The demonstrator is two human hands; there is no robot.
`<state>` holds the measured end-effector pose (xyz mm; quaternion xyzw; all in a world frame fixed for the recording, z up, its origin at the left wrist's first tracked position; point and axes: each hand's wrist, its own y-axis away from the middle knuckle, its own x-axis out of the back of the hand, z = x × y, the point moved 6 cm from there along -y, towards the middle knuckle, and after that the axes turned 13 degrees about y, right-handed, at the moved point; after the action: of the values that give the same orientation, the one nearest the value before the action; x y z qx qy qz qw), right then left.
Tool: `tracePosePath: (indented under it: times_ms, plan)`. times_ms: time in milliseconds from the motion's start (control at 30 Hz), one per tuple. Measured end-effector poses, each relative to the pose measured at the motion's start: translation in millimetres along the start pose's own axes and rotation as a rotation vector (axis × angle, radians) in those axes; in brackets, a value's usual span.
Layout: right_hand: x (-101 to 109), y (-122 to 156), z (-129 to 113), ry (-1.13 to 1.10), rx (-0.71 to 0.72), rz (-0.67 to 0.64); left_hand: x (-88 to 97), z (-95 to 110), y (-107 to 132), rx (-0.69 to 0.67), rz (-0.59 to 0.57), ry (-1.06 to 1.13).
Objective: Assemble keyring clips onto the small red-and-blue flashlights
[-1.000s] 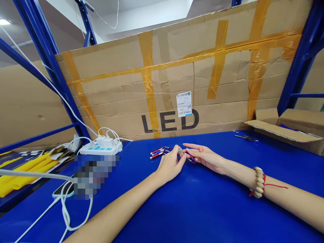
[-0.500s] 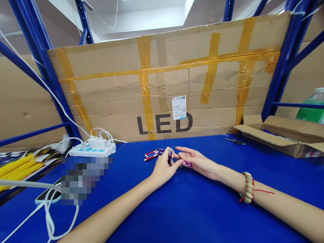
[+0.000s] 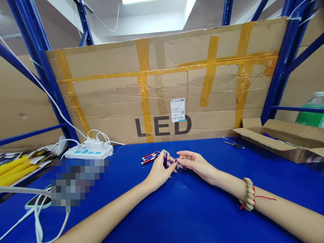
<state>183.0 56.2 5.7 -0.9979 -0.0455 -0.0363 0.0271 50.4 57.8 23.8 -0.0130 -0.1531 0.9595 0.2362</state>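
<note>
Left hand (image 3: 157, 173) curls closed around a small purple flashlight (image 3: 165, 160); the right hand (image 3: 198, 167), half open, has fingertips at a purple clip (image 3: 184, 167), gripping or not I can't tell. Red-and-blue flashlights (image 3: 149, 162) lie beside. Rightward, an open box (image 3: 268, 146) holds something blue (image 3: 269, 135), near the blue tabletop's (image 3: 182, 209) far edge.

Bare surface (image 3: 182, 209) spreads between the two forearms (image 3: 121, 206), leaving a broad way in from the near side. Leftward, white cables (image 3: 22, 190) and a power strip (image 3: 73, 154) obstruct; red and blue tubes (image 3: 149, 160) sit close past the left grip (image 3: 159, 172). An upright cardboard panel (image 3: 113, 101) shuts off the back, an open box (image 3: 275, 148) the far right.
</note>
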Motion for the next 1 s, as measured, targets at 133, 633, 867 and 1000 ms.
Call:
tracePosePath:
  times_ms: [133,633,867,1000]
  plan:
    - [0,0,-4,0.209,0.069,0.004,4.2,0,-1,0.034,0.057,0.081]
    - [-9,2,-7,0.426,0.065,-0.061,14.3,0,-2,0.001,0.155,0.131]
    - [-3,2,-13,0.481,0.166,0.025,7.5,-3,-2,0.062,0.078,0.075]
    - [-3,1,-11,0.49,0.196,0.011,4.4,-5,-2,0.1,0.046,0.071]
